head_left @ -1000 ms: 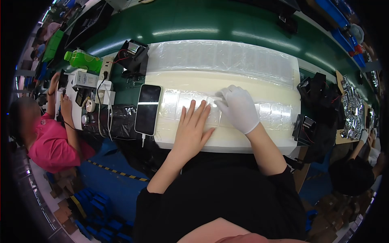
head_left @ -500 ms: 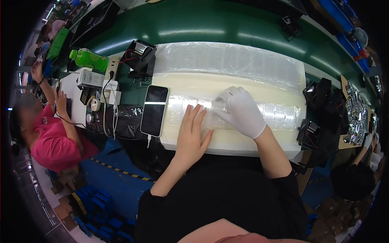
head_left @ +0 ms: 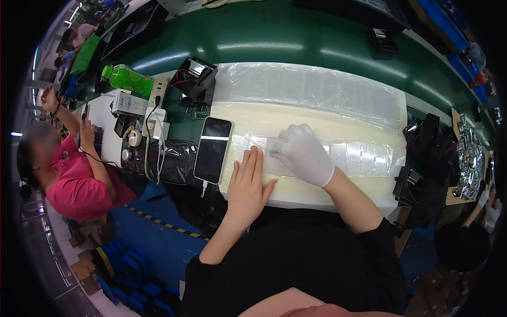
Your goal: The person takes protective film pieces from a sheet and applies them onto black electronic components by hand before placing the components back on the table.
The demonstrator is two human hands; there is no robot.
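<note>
My bare left hand (head_left: 247, 182) lies flat, its fingers stretched out over the left part of a clear plastic film strip (head_left: 364, 157) on the cream work surface. Close to its right, my right hand (head_left: 303, 155) wears a white glove. Its fingers are bent and drawn together at the strip; what they pinch, if anything, is too small to make out. The strip is divided into several rectangular shiny sections and runs out to the right from under the glove. Behind both hands lies a wider sheet of clear plastic film (head_left: 311, 90), also in sections.
A phone (head_left: 213, 150) with a plugged-in cable lies left of my left hand. Black fixtures (head_left: 196, 79) flank the work surface. Further left are a green bottle (head_left: 128, 79), a small box (head_left: 129, 104) and a power strip (head_left: 158, 91). A person in pink (head_left: 87, 182) sits at left.
My gloved right hand has shifted a little left and its fingers are drawn closer together. My left hand's fingers have come together on the film. The whole view has shifted slightly.
</note>
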